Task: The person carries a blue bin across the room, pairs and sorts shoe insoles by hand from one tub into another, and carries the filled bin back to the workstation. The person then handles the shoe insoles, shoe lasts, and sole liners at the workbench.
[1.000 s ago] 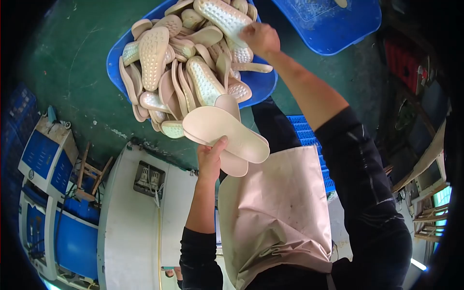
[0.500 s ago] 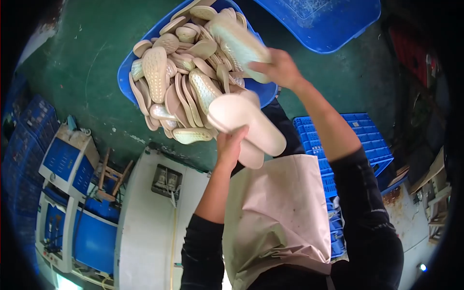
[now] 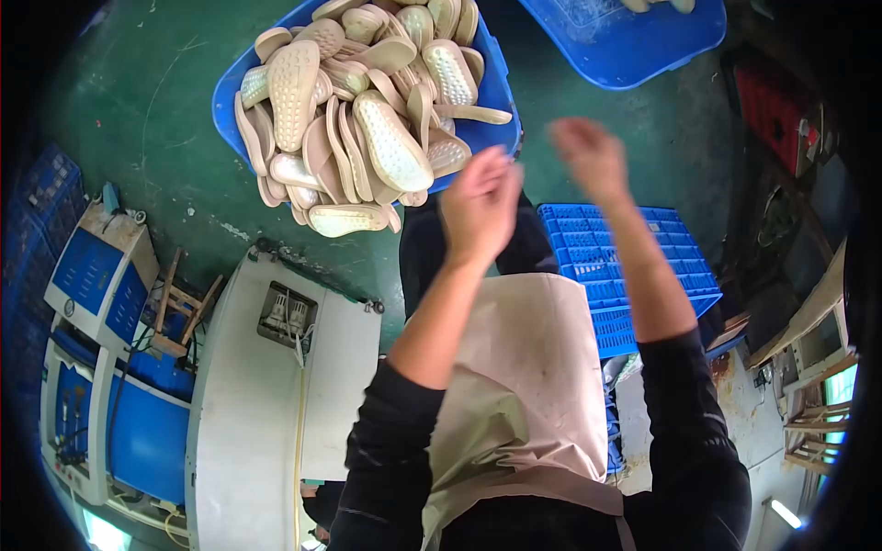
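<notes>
Green floor (image 3: pixel 165 119) shows between the blue tub (image 3: pixel 501 96) heaped with insoles (image 3: pixel 390 142) and the second tub (image 3: pixel 625 64). My left hand (image 3: pixel 480 211), loosely uncurled and empty, hovers by the first rim; apart from it, my right hand (image 3: pixel 595 163), blurred, seems relaxed and empty near the blue crate (image 3: pixel 634 266). Half a second ago, both held insoles.
</notes>
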`<move>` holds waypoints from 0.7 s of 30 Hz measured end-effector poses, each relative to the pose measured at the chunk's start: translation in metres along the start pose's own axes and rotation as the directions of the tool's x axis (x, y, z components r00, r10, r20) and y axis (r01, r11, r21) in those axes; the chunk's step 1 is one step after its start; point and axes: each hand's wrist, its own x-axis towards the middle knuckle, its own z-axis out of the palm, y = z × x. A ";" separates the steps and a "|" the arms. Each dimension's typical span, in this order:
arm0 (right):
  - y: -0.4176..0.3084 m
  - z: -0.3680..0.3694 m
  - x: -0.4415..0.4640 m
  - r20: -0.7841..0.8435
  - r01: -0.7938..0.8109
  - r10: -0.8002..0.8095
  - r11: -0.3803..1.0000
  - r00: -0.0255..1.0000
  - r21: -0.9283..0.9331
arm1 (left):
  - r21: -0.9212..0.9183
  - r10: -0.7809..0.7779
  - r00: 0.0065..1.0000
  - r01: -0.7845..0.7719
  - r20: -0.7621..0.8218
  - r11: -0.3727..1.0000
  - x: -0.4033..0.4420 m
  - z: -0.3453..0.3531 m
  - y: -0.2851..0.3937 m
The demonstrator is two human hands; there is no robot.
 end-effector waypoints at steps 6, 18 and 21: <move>0.008 0.214 -0.014 0.310 -0.036 0.079 0.989 0.947 -0.141 | 0.618 0.146 0.978 -0.021 -0.152 0.786 -0.021 -0.172 -0.087; -0.085 0.127 -0.104 0.773 -0.632 0.225 0.725 0.593 0.274 | 0.539 0.464 0.767 -0.642 0.443 0.545 -0.028 -0.216 -0.029; -0.084 0.185 -0.054 0.570 -0.379 0.264 0.921 0.778 0.091 | 0.426 -0.068 0.994 0.098 -0.085 0.899 -0.040 -0.240 -0.050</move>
